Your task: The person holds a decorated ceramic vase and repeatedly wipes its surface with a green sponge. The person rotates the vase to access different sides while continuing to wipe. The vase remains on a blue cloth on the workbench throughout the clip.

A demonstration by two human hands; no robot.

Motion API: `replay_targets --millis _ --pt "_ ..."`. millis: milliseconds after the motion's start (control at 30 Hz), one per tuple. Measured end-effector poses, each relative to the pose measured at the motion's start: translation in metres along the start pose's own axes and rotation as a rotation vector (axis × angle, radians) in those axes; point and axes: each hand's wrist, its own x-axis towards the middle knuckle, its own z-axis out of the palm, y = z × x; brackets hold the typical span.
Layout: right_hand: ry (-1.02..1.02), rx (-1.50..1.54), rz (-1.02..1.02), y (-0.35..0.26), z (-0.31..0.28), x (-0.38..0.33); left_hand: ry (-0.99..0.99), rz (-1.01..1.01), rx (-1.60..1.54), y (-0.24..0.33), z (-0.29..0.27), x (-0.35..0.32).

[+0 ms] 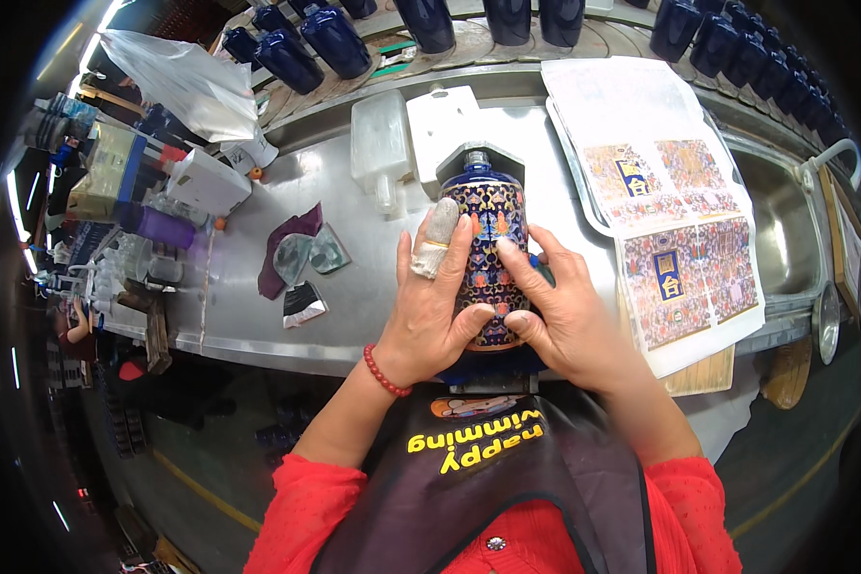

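A dark blue bottle (484, 206), covered in a colourful patterned decal, lies on its back with its neck pointing away from me. Its upper end rests against a pale angular support (502, 158). My left hand (430, 311) presses along the bottle's left side, fingers extended and thumb on the front. On that hand, one finger wears a grey cover (442, 222) and another a whitish wrap (428, 261). From the right, my right hand (569, 320) has its index finger and thumb on the decal. The bottle is held between both hands; its underside is hidden.
Printed decal sheets (694, 277) lie right of the bottle, beside a metal sink (780, 225). Dark cloth scraps (287, 253) and a frosted bottle-shaped piece (378, 143) are on the steel table (230, 316). Several blue bottles (426, 21) stand along a conveyor behind.
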Motion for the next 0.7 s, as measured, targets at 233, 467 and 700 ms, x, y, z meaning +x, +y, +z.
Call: replay_targets --millis 233,467,700 --pt "-0.024 -0.051 0.035 0.006 0.001 0.012 -0.002 0.008 0.039 -0.002 -0.001 0.008" --pt "0.013 -0.012 -0.007 0.011 0.003 0.015 -0.007 0.013 0.037 -0.004 -0.002 0.009" --pt "0.031 0.069 0.046 0.02 0.005 0.026 0.019 0.0 -0.021 -0.014 -0.003 0.021"
